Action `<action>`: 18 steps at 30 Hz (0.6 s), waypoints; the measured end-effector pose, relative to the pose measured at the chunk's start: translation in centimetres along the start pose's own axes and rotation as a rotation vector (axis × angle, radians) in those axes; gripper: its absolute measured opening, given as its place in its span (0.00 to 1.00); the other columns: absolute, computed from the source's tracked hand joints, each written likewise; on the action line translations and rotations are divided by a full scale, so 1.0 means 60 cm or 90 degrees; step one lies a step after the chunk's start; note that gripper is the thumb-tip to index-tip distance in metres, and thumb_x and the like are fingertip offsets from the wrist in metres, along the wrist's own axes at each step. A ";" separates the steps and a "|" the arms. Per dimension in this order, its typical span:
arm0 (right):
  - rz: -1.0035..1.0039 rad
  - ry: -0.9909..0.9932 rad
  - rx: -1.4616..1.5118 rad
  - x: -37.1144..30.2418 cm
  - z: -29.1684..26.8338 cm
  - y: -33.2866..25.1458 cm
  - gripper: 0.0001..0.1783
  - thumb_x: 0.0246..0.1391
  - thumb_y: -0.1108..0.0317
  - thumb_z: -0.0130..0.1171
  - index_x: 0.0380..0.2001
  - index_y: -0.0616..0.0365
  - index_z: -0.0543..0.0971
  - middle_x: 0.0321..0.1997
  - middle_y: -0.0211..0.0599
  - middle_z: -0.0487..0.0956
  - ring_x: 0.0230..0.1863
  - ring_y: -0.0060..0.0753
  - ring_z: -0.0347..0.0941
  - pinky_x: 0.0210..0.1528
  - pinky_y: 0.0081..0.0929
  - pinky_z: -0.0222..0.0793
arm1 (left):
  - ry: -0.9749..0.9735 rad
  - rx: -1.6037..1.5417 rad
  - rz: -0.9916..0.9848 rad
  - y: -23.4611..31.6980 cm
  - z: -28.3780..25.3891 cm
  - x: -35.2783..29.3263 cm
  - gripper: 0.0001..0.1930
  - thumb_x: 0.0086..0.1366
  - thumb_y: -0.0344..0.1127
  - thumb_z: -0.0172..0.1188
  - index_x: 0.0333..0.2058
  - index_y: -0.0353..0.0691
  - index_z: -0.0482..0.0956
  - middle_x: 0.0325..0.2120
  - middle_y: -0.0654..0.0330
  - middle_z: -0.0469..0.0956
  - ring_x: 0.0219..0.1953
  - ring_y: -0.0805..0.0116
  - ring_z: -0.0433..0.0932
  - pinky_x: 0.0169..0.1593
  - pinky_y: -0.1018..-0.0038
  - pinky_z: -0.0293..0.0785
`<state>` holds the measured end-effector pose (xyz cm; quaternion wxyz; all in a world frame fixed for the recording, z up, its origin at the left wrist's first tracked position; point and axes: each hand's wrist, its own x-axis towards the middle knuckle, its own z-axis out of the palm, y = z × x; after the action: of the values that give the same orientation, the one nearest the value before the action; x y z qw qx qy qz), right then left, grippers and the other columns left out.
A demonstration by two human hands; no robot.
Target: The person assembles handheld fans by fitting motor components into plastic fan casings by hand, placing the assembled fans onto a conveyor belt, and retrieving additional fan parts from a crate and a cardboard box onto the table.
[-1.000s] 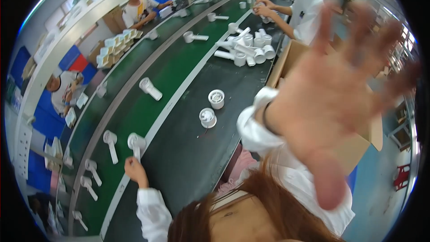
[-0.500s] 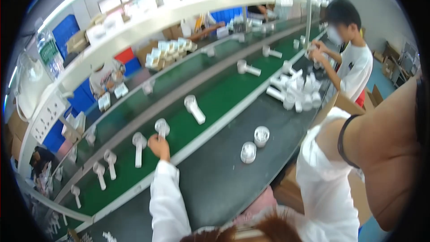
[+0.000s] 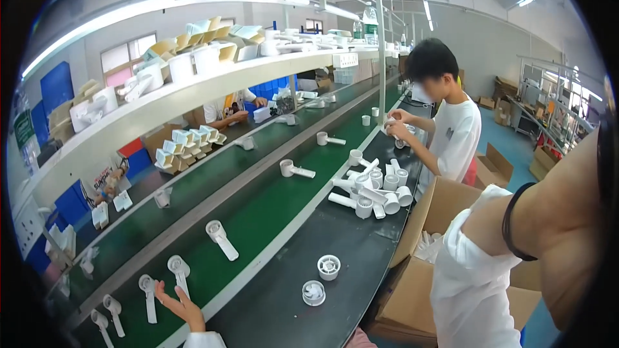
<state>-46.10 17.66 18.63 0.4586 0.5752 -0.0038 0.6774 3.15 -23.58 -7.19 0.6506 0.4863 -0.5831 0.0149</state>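
My left hand (image 3: 182,306) is at the lower left, over the near edge of the green conveyor belt (image 3: 258,219), with its fingers spread and nothing held. Just beyond the fingertips lies a white handheld fan body (image 3: 178,267), a round head on a straight handle; a second white fan body (image 3: 148,296) lies to its left. My right arm (image 3: 490,238) is raised at the right, a black band around it. My right hand (image 3: 561,258) is large and close there, its fingers hidden. Two round white fan-head parts (image 3: 314,292) rest on the dark worktable (image 3: 271,309).
White fan parts (image 3: 374,187) are piled at the table's far end, beside a person (image 3: 445,116) in white handling a part. An open cardboard box (image 3: 412,303) stands right of the table. A loaded shelf (image 3: 193,90) runs above the belt. More fan bodies lie along the belt.
My left hand has drawn back from the fan handle it was touching, and its fingers have spread. The view has shifted, so the belt and table appear lower and further left.
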 end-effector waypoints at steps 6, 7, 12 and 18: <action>-0.002 -0.020 -0.054 0.013 0.115 0.043 0.32 0.51 0.55 0.58 0.55 0.60 0.66 0.58 0.50 0.66 0.56 0.56 0.65 0.57 0.60 0.60 | -0.031 -0.405 0.338 0.251 -0.023 0.120 0.26 0.66 0.52 0.42 0.52 0.36 0.64 0.57 0.41 0.61 0.61 0.47 0.59 0.63 0.58 0.51; 0.022 -0.026 -0.053 0.001 0.126 0.061 0.31 0.51 0.56 0.58 0.55 0.60 0.66 0.58 0.50 0.67 0.56 0.56 0.65 0.57 0.59 0.60 | -0.045 -0.481 0.386 0.309 -0.044 0.155 0.28 0.67 0.57 0.39 0.52 0.39 0.65 0.57 0.42 0.63 0.60 0.47 0.61 0.63 0.58 0.50; 0.024 -0.079 -0.039 -0.002 0.182 0.052 0.30 0.52 0.58 0.57 0.55 0.61 0.66 0.57 0.51 0.67 0.57 0.56 0.64 0.57 0.59 0.60 | 0.007 -0.646 0.424 0.419 -0.080 0.234 0.24 0.66 0.58 0.41 0.51 0.50 0.68 0.58 0.61 0.64 0.59 0.59 0.61 0.59 0.59 0.53; -0.018 -0.106 -0.045 -0.004 0.170 0.046 0.28 0.53 0.60 0.56 0.55 0.62 0.66 0.56 0.52 0.68 0.58 0.56 0.64 0.57 0.59 0.59 | 0.089 -0.742 0.460 0.420 -0.026 0.246 0.25 0.66 0.59 0.41 0.52 0.51 0.68 0.58 0.60 0.64 0.58 0.58 0.61 0.59 0.59 0.54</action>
<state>-39.95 10.49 23.35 0.4861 0.6128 -0.0575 0.6203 -5.75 -17.40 19.95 0.7963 -0.1698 -0.5781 -0.0541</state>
